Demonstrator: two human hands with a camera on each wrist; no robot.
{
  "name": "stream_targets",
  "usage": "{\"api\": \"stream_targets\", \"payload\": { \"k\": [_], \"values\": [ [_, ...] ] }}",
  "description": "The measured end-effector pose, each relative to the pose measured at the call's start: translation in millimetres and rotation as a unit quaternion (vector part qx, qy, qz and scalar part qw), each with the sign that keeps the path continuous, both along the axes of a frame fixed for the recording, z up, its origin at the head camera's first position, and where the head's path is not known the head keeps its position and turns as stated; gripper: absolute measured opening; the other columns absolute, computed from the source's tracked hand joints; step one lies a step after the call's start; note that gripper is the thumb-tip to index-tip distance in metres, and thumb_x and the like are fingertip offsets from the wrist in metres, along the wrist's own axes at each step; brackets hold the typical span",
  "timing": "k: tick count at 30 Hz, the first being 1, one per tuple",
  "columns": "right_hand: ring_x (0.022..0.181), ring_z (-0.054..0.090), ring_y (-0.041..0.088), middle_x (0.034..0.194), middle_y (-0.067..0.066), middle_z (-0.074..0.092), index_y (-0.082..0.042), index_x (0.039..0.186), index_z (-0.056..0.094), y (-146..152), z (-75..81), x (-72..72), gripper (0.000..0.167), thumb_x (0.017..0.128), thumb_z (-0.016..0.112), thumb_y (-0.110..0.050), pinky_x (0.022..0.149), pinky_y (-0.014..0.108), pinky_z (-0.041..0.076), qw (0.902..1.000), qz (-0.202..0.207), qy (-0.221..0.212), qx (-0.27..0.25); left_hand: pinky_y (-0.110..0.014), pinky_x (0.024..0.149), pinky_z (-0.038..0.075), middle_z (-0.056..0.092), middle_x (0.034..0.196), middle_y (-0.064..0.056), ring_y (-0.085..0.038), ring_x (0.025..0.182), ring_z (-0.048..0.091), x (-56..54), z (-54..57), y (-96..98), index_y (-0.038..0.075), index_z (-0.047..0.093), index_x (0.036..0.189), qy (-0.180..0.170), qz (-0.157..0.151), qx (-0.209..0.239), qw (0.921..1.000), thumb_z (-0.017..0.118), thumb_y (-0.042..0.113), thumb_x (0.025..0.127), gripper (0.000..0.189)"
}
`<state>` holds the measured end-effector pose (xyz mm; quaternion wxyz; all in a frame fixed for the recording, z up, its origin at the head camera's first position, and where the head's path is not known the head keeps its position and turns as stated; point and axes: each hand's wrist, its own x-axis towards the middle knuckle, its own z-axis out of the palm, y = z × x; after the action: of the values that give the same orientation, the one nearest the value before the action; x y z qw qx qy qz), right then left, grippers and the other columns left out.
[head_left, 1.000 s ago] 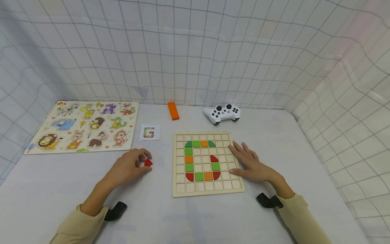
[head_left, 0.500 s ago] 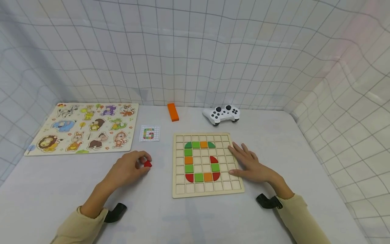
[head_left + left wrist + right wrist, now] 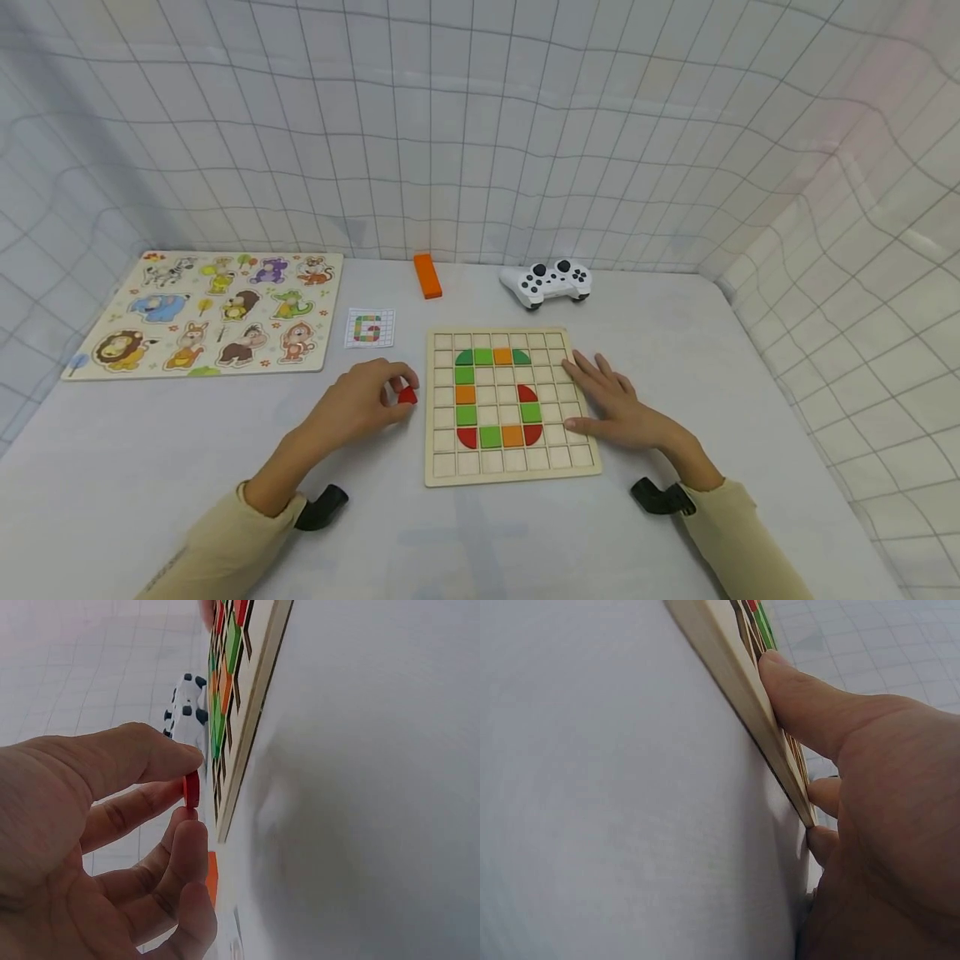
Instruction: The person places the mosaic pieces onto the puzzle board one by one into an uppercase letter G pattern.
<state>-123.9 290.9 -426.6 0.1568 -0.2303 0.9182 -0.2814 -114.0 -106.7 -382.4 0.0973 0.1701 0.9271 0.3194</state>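
Between thumb and fingertips, my left hand (image 3: 362,400) pinches a small red tile (image 3: 407,395) just left of the wooden grid board (image 3: 438,468). The left wrist view shows that red tile (image 3: 192,789) edge-on, held above the table. My right hand (image 3: 618,410) rests on the board's right edge, fingers spread and fairly straight; in the right wrist view its thumb (image 3: 806,697) lies on the board's rim. Green, orange and red tiles, some square and some with a rounded corner, lie in the board's cells, forming a G-like outline.
A small pattern card (image 3: 370,328) lies behind my left hand. An animal puzzle board (image 3: 202,312) is at the back left. An orange block (image 3: 427,276) and a white game controller (image 3: 547,283) lie behind the grid board. A gridded white curtain (image 3: 480,125) hangs around the table.
My left hand has moved right with the red tile, from beside the puzzle board to the grid board's left edge. The right hand has stayed in place.
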Motion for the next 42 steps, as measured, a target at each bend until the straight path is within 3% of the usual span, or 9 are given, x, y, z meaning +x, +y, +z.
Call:
{"api": "stream_targets", "payload": {
  "k": [6, 21, 30, 42],
  "values": [
    [0.153, -0.015, 0.042, 0.170, 0.008, 0.000, -0.019, 0.162, 0.013, -0.7, 0.7, -0.1, 0.088, 0.095, 0.065, -0.045, 0.116, 0.064, -0.001, 1.0000, 0.000, -0.001, 0.010, -0.028, 0.059, 0.042, 0.063, 0.090, -0.003, -0.015, 0.069, 0.052, -10.5, 1.4, 27.8, 0.012, 0.070, 0.103, 0.003, -0.028, -0.011, 0.9995, 0.076, 0.013, 0.085, 0.019],
    [0.152, -0.015, 0.045, 0.169, 0.008, 0.001, -0.018, 0.162, 0.014, -7.1, 1.5, -1.4, 0.087, 0.096, 0.064, -0.045, 0.115, 0.065, -0.002, 0.9999, 0.003, 0.000, 0.012, -0.028, 0.064, 0.046, 0.065, 0.092, -0.002, -0.017, 0.081, 0.056, -33.8, 6.0, 92.1, 0.015, 0.070, 0.108, 0.001, -0.101, -0.073, 0.9922, 0.074, 0.016, 0.088, 0.020],
    [0.152, -0.015, 0.044, 0.169, 0.009, 0.001, -0.018, 0.162, 0.013, -4.4, -1.9, -1.4, 0.087, 0.096, 0.063, -0.045, 0.115, 0.066, -0.001, 0.9998, 0.002, 0.003, 0.018, -0.028, 0.056, 0.042, 0.063, 0.085, 0.000, -0.016, 0.072, 0.055, -39.5, -0.9, 112.4, 0.013, 0.067, 0.104, -0.011, -0.098, -0.078, 0.9921, 0.072, 0.011, 0.087, 0.018],
    [0.152, -0.015, 0.044, 0.169, 0.009, 0.001, -0.018, 0.162, 0.013, -2.0, -0.2, -0.8, 0.087, 0.096, 0.063, -0.044, 0.115, 0.065, -0.002, 0.9999, 0.000, 0.000, 0.016, -0.030, 0.060, 0.044, 0.061, 0.082, 0.003, -0.016, 0.072, 0.056, -42.2, -2.7, 124.8, 0.012, 0.068, 0.098, -0.015, -0.091, -0.091, 0.9916, 0.079, 0.014, 0.083, 0.019]
  ]
}}
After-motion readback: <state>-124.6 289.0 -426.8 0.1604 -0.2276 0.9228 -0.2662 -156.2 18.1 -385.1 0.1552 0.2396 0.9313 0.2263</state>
